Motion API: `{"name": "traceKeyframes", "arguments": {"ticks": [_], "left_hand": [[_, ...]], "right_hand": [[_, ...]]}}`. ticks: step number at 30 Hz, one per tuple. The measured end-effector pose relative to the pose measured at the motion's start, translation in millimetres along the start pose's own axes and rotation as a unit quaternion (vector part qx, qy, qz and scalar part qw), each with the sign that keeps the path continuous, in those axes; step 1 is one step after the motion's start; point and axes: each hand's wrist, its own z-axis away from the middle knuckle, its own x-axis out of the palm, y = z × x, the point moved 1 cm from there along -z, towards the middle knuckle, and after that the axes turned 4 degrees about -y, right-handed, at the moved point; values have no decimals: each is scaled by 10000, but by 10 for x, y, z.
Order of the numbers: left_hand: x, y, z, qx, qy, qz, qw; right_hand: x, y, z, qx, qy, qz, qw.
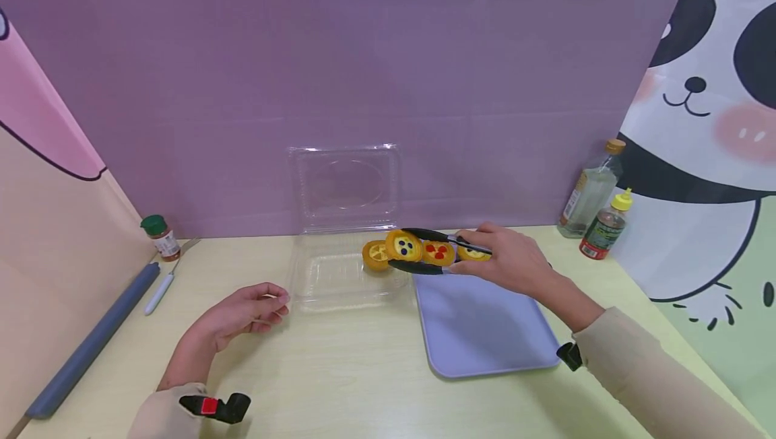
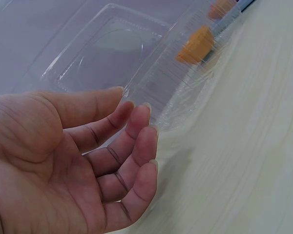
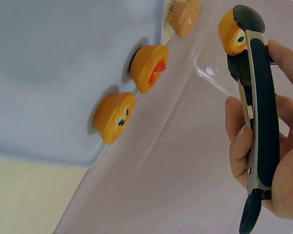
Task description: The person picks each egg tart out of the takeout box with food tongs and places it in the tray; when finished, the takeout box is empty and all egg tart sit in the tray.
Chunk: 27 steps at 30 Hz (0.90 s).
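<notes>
My right hand (image 1: 515, 260) grips black-and-silver tongs (image 3: 263, 117). Between the tong tips is a small tart with blueberries (image 1: 403, 245), held above the right part of an open clear plastic container (image 1: 327, 277). Inside that container sits another yellow tart (image 1: 376, 256). Partly behind the tongs, a tart with red topping (image 3: 149, 68) and one with dark berries (image 3: 114, 117) rest at the far side of the lavender tray (image 1: 485, 331). My left hand (image 1: 251, 311) has loosely bent fingers and holds nothing, close to the container's left edge; whether it touches cannot be told.
The container's raised lid (image 1: 348, 186) stands against the purple backdrop. On the left are a green-capped jar (image 1: 162, 237), a fork with a pale handle (image 1: 159, 294) and a blue-grey roll (image 1: 97, 338). A glass bottle (image 1: 591, 193) and a yellow-capped bottle (image 1: 604, 227) stand back right.
</notes>
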Motion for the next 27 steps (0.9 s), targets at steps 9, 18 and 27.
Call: {"name": "traceKeyframes", "arguments": {"ticks": [9,18,27], "left_hand": [[5,-8,1,20,3,-41,10000],[9,-8,-6,27,7,-13,10000],[7,0,12,-3,51,-73,10000]], "right_hand": [[-117,247,282,159,138,170,9996],[-201,385,557,205,406,199,9988],[-132,420,728,474,320,167,9982]]}}
